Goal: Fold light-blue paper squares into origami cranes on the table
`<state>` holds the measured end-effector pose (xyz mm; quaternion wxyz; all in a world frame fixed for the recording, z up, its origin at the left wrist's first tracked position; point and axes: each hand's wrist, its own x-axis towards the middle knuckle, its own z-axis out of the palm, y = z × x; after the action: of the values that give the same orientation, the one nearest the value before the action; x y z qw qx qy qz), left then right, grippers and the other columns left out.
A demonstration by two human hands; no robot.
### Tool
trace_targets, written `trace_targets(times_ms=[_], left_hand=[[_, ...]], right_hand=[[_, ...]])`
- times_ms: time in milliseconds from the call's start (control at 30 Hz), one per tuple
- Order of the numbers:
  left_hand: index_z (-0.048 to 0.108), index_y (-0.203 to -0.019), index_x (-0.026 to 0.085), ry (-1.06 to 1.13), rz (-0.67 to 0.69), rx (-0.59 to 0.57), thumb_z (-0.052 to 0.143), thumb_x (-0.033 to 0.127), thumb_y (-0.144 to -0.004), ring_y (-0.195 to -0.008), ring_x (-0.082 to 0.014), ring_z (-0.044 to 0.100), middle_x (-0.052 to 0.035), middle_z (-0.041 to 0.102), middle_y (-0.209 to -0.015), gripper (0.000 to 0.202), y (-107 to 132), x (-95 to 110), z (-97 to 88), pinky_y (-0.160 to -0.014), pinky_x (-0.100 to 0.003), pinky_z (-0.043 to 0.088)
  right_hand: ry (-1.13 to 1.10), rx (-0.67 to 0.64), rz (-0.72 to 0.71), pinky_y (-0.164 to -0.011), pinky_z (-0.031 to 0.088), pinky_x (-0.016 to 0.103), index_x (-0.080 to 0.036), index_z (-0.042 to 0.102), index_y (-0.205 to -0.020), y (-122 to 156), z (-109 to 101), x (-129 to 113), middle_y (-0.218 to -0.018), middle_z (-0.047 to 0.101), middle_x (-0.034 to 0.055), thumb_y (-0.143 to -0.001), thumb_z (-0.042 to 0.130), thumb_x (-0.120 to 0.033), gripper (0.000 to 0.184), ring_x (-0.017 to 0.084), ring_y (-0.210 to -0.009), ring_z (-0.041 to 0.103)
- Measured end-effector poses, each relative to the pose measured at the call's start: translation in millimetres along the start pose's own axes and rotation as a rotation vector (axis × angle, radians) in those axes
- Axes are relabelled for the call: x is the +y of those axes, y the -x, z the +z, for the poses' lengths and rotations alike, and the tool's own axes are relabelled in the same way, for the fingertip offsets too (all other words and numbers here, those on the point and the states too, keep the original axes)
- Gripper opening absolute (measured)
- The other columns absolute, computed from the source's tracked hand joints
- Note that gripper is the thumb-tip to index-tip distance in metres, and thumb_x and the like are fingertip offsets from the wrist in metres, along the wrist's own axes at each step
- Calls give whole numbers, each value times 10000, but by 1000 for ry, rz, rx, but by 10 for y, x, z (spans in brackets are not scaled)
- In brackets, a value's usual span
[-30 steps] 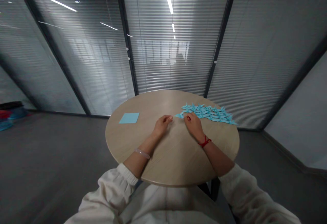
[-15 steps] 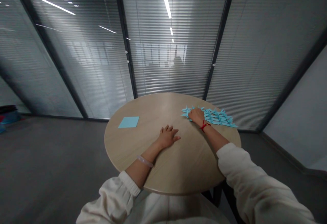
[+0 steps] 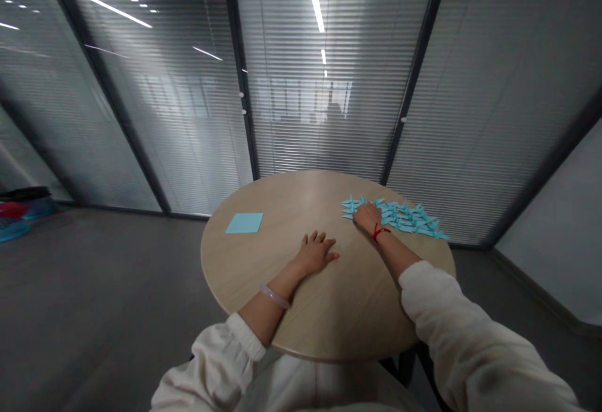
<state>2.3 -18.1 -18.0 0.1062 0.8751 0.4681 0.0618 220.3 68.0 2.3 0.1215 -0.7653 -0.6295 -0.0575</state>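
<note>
My left grip (image 3: 317,252) lies flat on the table (image 3: 291,195), palm down and fingers spread, open and holding nothing. It rests on bare wood near the middle of the round top. A pale bracelet (image 3: 275,297) sits on that wrist.

My right grip (image 3: 367,217) reaches farther out and rests on the near left end of a pile of small folded blue paper pieces (image 3: 414,221). The knuckles face up and the fingers curl down into the pile. I cannot tell whether they are closed on a piece or only pressing on the heap. A red string (image 3: 379,231) is tied round that wrist.

The pile stretches in a band along the far right part of the table, from my right grip out toward the edge. A flat blue paper square (image 3: 244,222) lies alone on the left side, well apart from both grips and from the pile.
</note>
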Motion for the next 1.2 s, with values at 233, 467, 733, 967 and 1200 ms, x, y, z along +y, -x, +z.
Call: trace_targets(times_ms=[233, 467, 733, 967, 1200], left_hand=[[433, -1408, 240, 21, 3, -3, 409, 565, -895, -1425, -367, 194, -151, 319, -1523, 608, 5, -1, -4, -1114, -594, 148], [423, -1412, 251, 9, 10, 1, 394, 577, -896, -1424, -362, 201, -136, 319, -1525, 611, 0, -20, 16, -1116, -590, 151], [415, -1417, 243, 2, 8, -11, 391, 564, -903, -1425, -365, 194, -144, 310, -1527, 606, 19, 18, -19, -1118, -589, 153], [405, -1417, 264, -43, -3, -25, 366, 577, -908, -1425, -345, 208, -122, 310, -1531, 599, 32, 34, -35, -1121, -574, 172], [404, -1418, 268, -36, 7, -8, 341, 598, -907, -1428, -343, 202, -114, 303, -1536, 611, 36, -11, 9, -1122, -576, 168]], right_hand=[[0, -2, 9, -904, 400, 410, -91, 706, -1047, -63, 42, 7, -1188, 619, 206, -848, 452, -222, 349, 321, -1152, 512], [1, 0, 15, -908, 379, 414, -73, 700, -1064, -94, 45, -35, -1200, 603, 235, -847, 455, -198, 350, 320, -1169, 500], [3, -28, 16, -929, 370, 435, -75, 693, -1079, -106, 7, -76, -1210, 602, 224, -841, 449, -186, 358, 322, -1171, 493], [32, 1, -5, -937, 364, 457, -53, 683, -1072, -38, -60, -56, -1200, 590, 235, -859, 466, -286, 384, 343, -1169, 480], [11, 221, -156, -924, 370, 395, -66, 612, -1108, 442, -231, -161, -1118, 591, 213, -899, 436, -310, 366, 316, -1101, 498]])
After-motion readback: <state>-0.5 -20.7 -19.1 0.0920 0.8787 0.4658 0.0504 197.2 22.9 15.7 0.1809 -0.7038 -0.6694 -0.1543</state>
